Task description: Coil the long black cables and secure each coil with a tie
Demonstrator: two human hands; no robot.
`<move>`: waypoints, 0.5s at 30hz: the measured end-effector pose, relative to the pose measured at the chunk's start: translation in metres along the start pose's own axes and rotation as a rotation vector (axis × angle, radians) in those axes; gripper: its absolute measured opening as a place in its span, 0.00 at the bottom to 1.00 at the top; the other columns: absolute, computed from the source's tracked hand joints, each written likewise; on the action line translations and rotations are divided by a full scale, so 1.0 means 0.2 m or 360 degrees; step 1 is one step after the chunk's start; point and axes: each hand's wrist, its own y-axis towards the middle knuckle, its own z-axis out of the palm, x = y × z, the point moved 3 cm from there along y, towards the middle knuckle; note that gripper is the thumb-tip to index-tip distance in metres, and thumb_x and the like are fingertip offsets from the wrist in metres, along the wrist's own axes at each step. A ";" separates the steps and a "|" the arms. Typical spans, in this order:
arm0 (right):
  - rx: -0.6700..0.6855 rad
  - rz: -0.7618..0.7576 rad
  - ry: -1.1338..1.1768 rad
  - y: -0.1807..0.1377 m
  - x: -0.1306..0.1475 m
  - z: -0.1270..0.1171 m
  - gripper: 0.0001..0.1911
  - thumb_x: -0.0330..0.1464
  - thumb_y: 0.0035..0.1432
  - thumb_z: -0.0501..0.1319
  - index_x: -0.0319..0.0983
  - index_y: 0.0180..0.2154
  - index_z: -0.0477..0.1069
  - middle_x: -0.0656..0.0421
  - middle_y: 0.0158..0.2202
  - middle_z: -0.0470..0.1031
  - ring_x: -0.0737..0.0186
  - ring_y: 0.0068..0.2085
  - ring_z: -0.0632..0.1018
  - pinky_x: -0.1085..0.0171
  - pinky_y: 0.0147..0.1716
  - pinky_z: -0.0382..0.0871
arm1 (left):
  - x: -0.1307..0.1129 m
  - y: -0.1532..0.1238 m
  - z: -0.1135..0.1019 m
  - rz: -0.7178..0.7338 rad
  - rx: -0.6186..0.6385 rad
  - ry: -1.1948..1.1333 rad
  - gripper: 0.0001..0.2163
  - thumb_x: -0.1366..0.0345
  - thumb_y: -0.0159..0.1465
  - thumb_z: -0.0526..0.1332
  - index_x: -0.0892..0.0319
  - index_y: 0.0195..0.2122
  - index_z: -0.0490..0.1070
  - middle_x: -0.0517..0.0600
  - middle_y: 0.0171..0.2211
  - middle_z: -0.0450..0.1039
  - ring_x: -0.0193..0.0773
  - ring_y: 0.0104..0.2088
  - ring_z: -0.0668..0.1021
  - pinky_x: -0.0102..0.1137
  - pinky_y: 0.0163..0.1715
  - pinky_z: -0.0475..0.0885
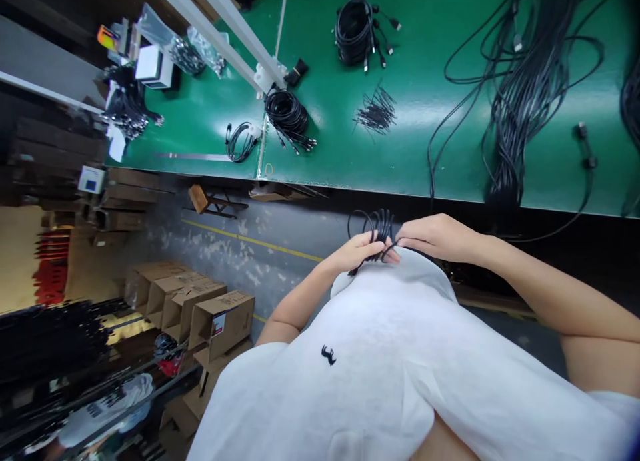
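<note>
My left hand is closed around a small coil of black cable, just in front of the white shirt and below the table edge. Loops of the coil stand up above the fingers. Close beside it on the right, my right hand has its fingers pinched together on the same cable. From behind the right wrist, a length of cable runs up to a black connector on the green table.
A large bundle of loose black cables lies on the table's right part. Coiled cables, a further coil and a pile of short black ties lie left of it. Metal posts rise at left; cardboard boxes stand on the floor.
</note>
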 end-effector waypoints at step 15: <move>0.0075 0.0578 -0.0310 -0.44 -0.54 0.13 0.20 0.42 0.68 0.48 0.41 0.35 0.73 0.54 0.37 0.80 0.56 0.36 0.78 0.62 0.33 0.64 | -0.22 -0.22 -0.23 0.0413 -0.0758 -0.0575 0.07 0.65 0.63 0.65 0.62 0.40 0.74 0.42 0.23 0.71 0.21 0.16 0.68 0.18 0.16 0.57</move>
